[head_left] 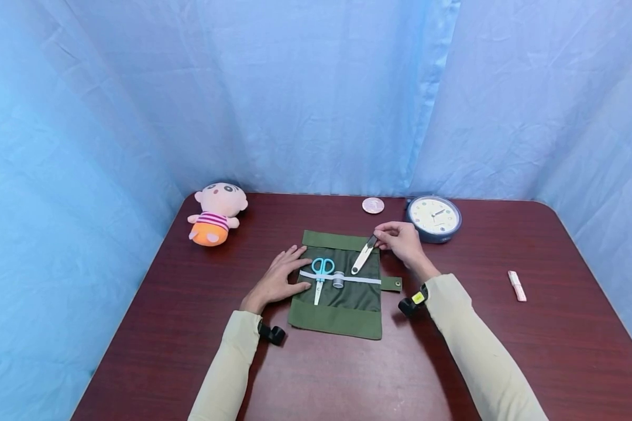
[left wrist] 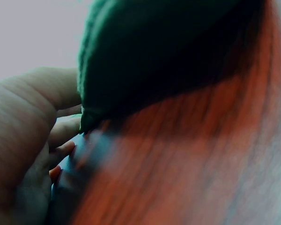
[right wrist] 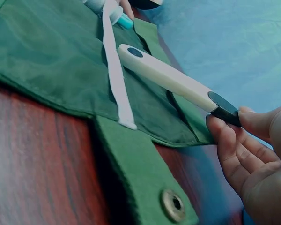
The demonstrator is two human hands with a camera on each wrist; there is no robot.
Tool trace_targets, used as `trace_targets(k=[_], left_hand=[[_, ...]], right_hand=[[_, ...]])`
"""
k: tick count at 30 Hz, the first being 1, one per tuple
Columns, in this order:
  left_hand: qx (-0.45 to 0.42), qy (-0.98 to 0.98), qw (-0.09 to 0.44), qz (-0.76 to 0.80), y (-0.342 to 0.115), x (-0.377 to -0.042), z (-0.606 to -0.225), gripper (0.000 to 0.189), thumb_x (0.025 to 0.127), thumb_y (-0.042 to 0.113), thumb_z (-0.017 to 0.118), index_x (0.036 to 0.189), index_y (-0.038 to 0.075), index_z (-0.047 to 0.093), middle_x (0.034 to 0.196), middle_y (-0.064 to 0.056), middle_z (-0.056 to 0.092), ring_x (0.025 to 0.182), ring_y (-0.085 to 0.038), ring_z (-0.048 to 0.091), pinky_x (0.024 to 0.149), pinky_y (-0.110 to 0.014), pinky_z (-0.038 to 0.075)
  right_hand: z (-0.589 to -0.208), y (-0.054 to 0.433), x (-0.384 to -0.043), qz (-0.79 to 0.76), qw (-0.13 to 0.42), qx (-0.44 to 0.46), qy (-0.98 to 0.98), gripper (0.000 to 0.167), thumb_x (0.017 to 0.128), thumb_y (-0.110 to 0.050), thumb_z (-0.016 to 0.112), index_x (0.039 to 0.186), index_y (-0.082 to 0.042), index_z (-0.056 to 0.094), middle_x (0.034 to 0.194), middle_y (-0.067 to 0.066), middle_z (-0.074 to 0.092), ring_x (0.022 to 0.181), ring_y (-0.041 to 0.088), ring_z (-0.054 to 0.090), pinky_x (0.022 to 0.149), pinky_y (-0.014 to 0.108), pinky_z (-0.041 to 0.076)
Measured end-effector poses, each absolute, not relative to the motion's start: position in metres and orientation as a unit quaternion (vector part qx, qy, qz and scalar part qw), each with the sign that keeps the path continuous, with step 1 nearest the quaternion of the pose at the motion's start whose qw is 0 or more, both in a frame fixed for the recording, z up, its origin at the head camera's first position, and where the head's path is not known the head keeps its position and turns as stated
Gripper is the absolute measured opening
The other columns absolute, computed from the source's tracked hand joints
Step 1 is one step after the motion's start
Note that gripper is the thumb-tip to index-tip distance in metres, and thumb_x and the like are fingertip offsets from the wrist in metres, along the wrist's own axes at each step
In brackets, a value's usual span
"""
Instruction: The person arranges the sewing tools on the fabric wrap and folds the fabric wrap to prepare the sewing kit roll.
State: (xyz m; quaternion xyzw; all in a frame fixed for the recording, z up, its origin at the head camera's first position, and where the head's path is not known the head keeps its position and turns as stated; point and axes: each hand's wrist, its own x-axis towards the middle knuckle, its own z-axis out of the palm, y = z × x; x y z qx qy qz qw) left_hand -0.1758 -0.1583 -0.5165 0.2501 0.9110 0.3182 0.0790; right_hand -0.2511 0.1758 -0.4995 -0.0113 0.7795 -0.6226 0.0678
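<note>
near the middle of the counter point(head_left: 347, 374), the green cloth case point(head_left: 337, 320) lies unfolded, and the white tool point(head_left: 364, 258) is angled over its upper right part. right hand point(head_left: 402, 241) is pinching the tool by its black end, thumb against fingers. left hand point(head_left: 276, 279) is spread along the case's left edge; can't tell how hard it's pressing.

so what could go wrong? that grip is way out at one end, so imo a snag at the other end could twist the tool loose. the pale end points at the white band point(head_left: 366, 280), and i can't tell if they touch. shove it in crooked and it'd probably ride over the band or bunch it up.

the scissors point(head_left: 318, 286) and little spool point(head_left: 338, 285) sit under that same band, so stretching it could let the spool slip out. if the left hand's too light, the cloth could skid. also, the clock point(head_left: 433, 215) is right by the right hand, easy to bump.
</note>
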Motion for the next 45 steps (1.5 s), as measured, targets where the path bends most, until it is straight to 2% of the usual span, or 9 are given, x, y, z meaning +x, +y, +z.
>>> trace_targets(k=[5,10,19,31,45], left_hand=[[0.246,0.913,0.08,0.315,-0.159,-0.176,-0.516,0.057,0.091,0.029,0.073,0.142,0.009,0.057,0.164,-0.011,0.034,0.157,-0.034,0.019,0.127,-0.056,0.014],[0.25,0.912,0.081,0.315,-0.159,-0.175,-0.516,0.057,0.091,0.029,0.073,0.142,0.009,0.057,0.164,-0.012,0.033,0.157,-0.035,0.018,0.127,-0.057,0.015],[0.248,0.912,0.083,0.315,-0.159,-0.175,-0.517,0.057,0.091,0.028,0.073,0.142,0.008,0.057,0.164,-0.012,0.033,0.157,-0.034,0.018,0.127,-0.057,0.014],[0.249,0.912,0.08,0.317,-0.159,-0.176,-0.519,0.057,0.09,0.029,0.073,0.142,0.008,0.057,0.165,-0.012,0.032,0.157,-0.034,0.017,0.127,-0.057,0.014],[0.248,0.913,0.076,0.315,-0.158,-0.176,-0.518,0.057,0.09,0.03,0.073,0.142,0.009,0.057,0.164,-0.011,0.034,0.157,-0.034,0.019,0.127,-0.057,0.015]], right_hand=[[-0.5,0.168,-0.25,-0.602,0.068,-0.032,0.795,0.028,0.095,-0.006,0.067,0.113,0.015,0.067,0.086,0.017,0.076,0.062,0.001,0.068,0.06,0.019,0.059],[-0.5,0.163,-0.25,-0.575,0.072,-0.044,0.814,0.024,0.095,-0.006,0.067,0.11,0.012,0.069,0.09,0.025,0.075,0.062,0.001,0.068,0.06,0.02,0.059],[-0.499,0.153,-0.25,-0.508,0.082,-0.087,0.853,0.018,0.094,-0.008,0.069,0.105,0.004,0.075,0.078,0.015,0.076,0.063,0.01,0.07,0.059,0.023,0.059],[-0.496,0.145,-0.246,-0.479,0.127,-0.113,0.861,0.015,0.094,-0.009,0.068,0.103,0.0,0.076,0.082,0.015,0.077,0.065,0.01,0.07,0.061,0.026,0.06],[-0.497,0.142,-0.242,-0.453,0.14,-0.133,0.871,0.016,0.094,-0.011,0.069,0.105,-0.002,0.077,0.085,0.012,0.077,0.067,0.009,0.069,0.064,0.025,0.058]])
